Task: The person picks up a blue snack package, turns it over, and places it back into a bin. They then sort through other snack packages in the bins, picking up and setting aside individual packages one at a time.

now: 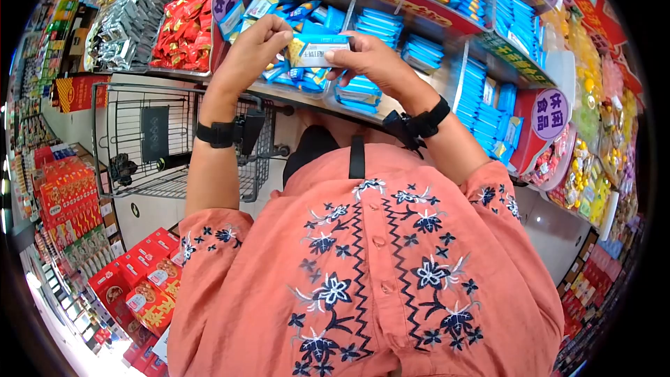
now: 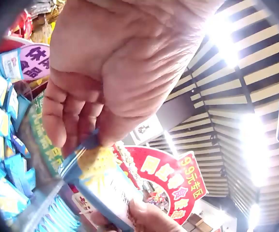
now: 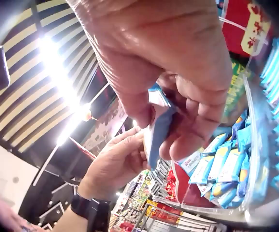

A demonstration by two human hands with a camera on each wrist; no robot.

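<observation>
A small blue and white snack packet point(image 1: 315, 52) with a yellow cracker picture is held up between both hands, over the bins. My left hand point(image 1: 259, 47) pinches one end of it; in the left wrist view thumb and fingertips meet at the packet's blue corner point(image 2: 84, 153). At the other end my right hand point(image 1: 370, 60) grips the packet, thumb on the printed white face and fingers behind. From the right wrist the packet point(image 3: 159, 126) shows edge-on between thumb and curled fingers. Below and beyond lie similar blue packets point(image 1: 319, 19) heaped in a clear bin.
Red wrapped snacks point(image 1: 183, 38) and silver packets point(image 1: 129, 28) fill bins to the left. More blue packets point(image 1: 485, 108) stand in rows at right, beside a red sign point(image 1: 548, 122). A wire shopping cart point(image 1: 188, 139) stands left of my body, with red boxes point(image 1: 139, 279) behind it.
</observation>
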